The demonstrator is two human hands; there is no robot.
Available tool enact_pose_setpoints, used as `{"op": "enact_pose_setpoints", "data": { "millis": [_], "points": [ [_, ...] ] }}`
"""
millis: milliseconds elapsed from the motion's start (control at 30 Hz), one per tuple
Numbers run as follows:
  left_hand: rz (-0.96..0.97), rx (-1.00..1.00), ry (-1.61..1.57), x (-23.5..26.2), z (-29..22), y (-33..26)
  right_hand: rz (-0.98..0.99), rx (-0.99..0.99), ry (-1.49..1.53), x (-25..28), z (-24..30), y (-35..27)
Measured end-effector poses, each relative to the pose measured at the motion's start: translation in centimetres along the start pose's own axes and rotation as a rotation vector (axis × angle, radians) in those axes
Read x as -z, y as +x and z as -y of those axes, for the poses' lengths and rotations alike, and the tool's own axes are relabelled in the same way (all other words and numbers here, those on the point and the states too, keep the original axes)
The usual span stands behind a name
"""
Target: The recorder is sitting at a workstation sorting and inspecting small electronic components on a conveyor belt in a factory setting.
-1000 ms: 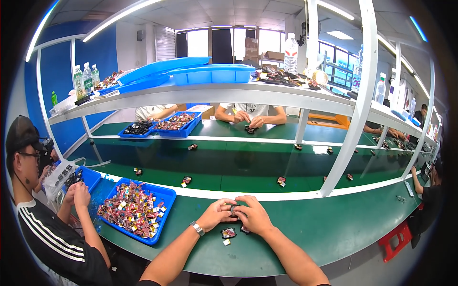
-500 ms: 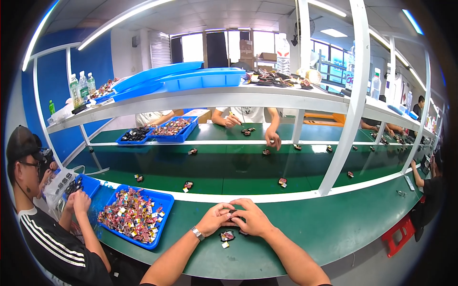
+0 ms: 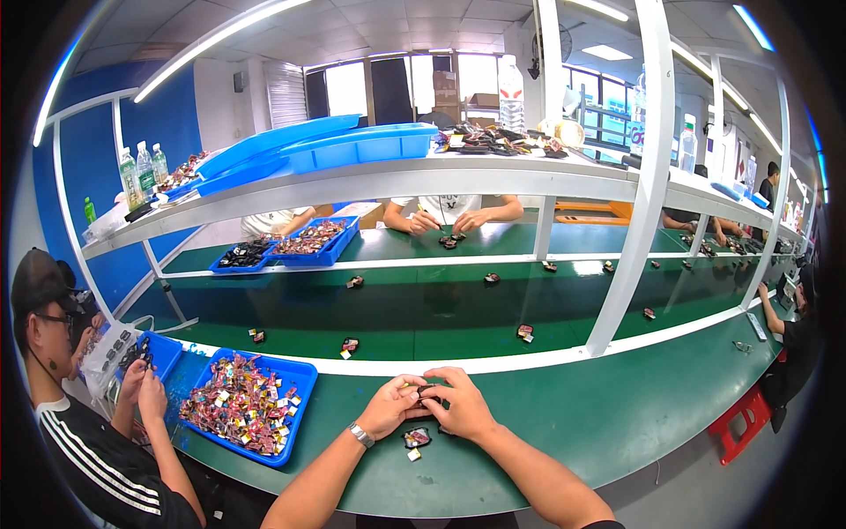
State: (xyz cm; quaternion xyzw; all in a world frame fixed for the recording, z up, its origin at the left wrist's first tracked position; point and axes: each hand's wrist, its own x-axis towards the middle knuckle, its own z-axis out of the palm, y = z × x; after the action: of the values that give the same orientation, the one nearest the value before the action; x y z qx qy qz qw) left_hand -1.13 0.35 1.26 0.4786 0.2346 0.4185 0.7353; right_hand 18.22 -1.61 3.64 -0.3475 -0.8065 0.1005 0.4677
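My left hand (image 3: 389, 409) and my right hand (image 3: 463, 407) meet over the green bench, their fingers pinched together on a small black part (image 3: 426, 391). The fingers cover most of that part. Just below them on the bench lies a small black piece with red and white bits (image 3: 416, 436), with a white-and-yellow tag (image 3: 414, 455) at its near end. Another dark piece is partly hidden beneath my right hand. To the left of my hands stands a blue tray (image 3: 310, 388) heaped with small red, white and yellow electronic parts.
A white rail (image 3: 476, 363) divides the bench from a green conveyor belt (image 3: 441, 322) carrying scattered small pieces. A white post (image 3: 630, 238) holds a shelf (image 3: 370, 183) overhead. At left a co-worker (image 3: 79, 423) handles dark parts by another blue tray (image 3: 167, 354); another person works opposite.
My hands stay pinched together in nearly the same place. Across the belt, the person's outstretched hand has drawn back to a dark piece. The co-worker at left has changed hand position.
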Motion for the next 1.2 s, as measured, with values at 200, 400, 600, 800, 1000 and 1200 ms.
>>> {"op": "enact_pose_setpoints", "data": {
  "millis": [200, 400, 600, 800, 1000, 1200],
  "points": [
    [-0.016, -0.008, -0.003, 0.2, 0.1, 0.1, 0.023, -0.073, 0.036, -0.7, -0.5, -0.4],
    [-0.033, -0.049, 0.028, 0.1, 0.3, 0.0, -0.009, -0.035, 0.070, -0.4, 0.0, 0.1],
    [-0.001, -0.073, -0.039, 0.1, 0.4, 0.1, -0.070, -0.089, 0.079, -0.9, -0.3, -0.3],
    [-0.009, -0.061, -0.047, 0.0, 0.6, 0.3, -0.095, -0.084, 0.086, -1.1, -0.2, -0.2],
    [-0.033, -0.097, -0.051, -0.1, 1.0, 0.2, -0.079, -0.101, 0.051, -0.7, 0.1, -0.2],
    [-0.062, -0.076, -0.016, -0.5, 0.2, 0.2, -0.163, 0.021, -0.032, -0.9, 0.1, 0.2]
  ]
}}
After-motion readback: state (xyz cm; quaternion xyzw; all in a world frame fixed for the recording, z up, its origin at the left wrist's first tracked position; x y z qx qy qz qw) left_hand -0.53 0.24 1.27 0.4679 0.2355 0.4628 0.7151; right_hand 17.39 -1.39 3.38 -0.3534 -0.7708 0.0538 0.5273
